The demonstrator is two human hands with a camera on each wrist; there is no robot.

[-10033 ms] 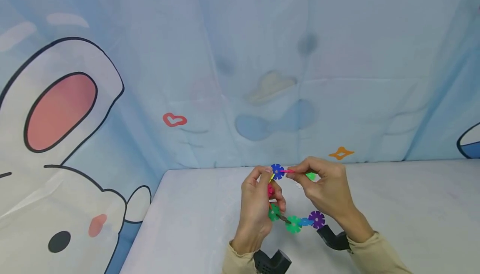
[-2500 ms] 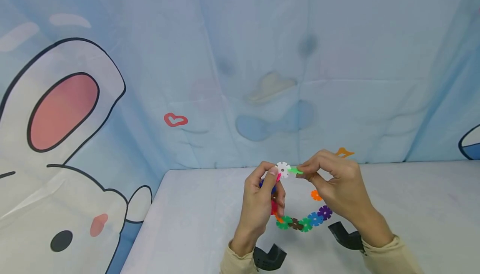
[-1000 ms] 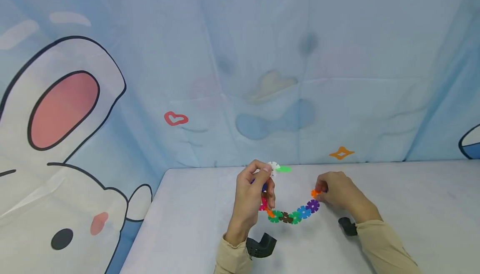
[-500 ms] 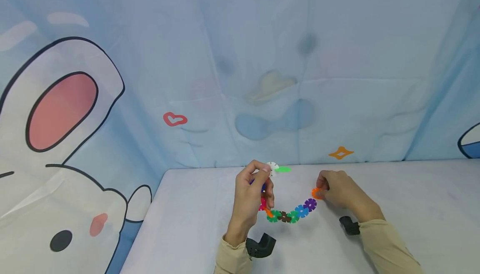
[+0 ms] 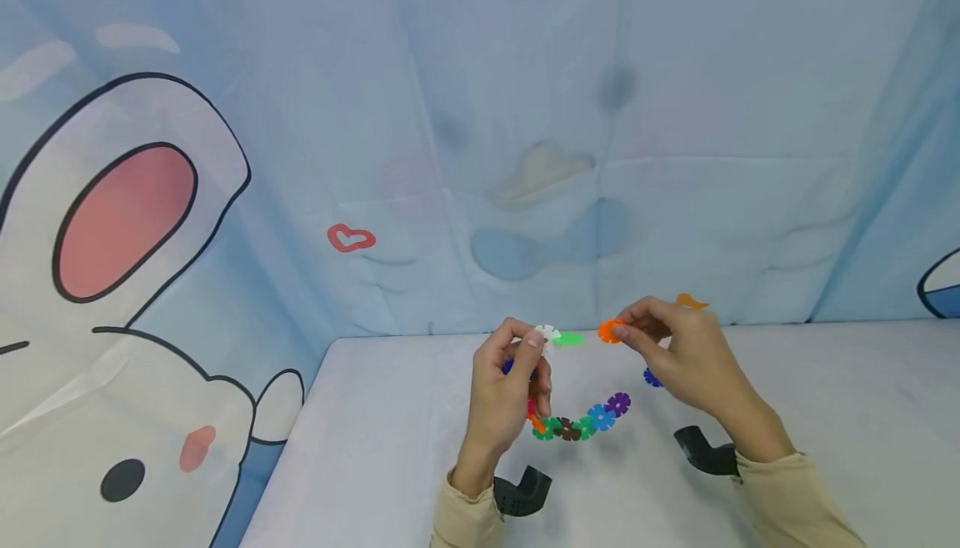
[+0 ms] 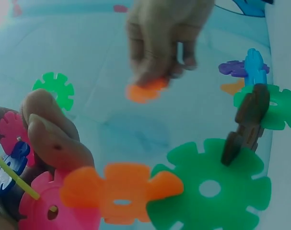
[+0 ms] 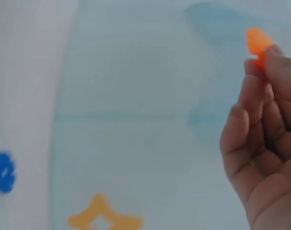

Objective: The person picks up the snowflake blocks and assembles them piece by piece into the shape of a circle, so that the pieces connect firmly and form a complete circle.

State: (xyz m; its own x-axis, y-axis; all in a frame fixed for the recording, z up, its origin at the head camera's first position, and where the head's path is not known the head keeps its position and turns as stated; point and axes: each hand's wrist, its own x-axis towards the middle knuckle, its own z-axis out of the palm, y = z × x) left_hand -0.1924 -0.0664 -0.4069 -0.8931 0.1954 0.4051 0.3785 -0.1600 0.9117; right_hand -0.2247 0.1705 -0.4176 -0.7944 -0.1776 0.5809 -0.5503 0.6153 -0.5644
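My left hand [image 5: 501, 385] pinches a white snowflake disc [image 5: 550, 334] in the head view. A light green snowflake disc [image 5: 568, 339] is slotted into its right side. From this hand the joined chain hangs in a curve: a pink disc [image 6: 54, 203], an orange disc [image 6: 120, 189], a green disc [image 6: 210, 189], a brown disc [image 5: 567, 429], then another green, a light blue disc [image 5: 601, 416] and a purple disc [image 5: 618, 404] at the end. My right hand [image 5: 682, 356] pinches a loose orange snowflake disc [image 5: 609, 331], just right of the light green one and apart from it.
A dark blue snowflake disc [image 5: 652, 378] lies on the white table [image 5: 390, 448], partly behind the right hand. Behind the table hangs a blue printed cloth [image 5: 450, 156]. Black wrist mounts [image 5: 522, 492] jut out beside both wrists.
Earlier the light green disc was pressed onto the white one and released. My right hand then took the orange disc from the table and raised it up and left, uncovering the dark blue disc.
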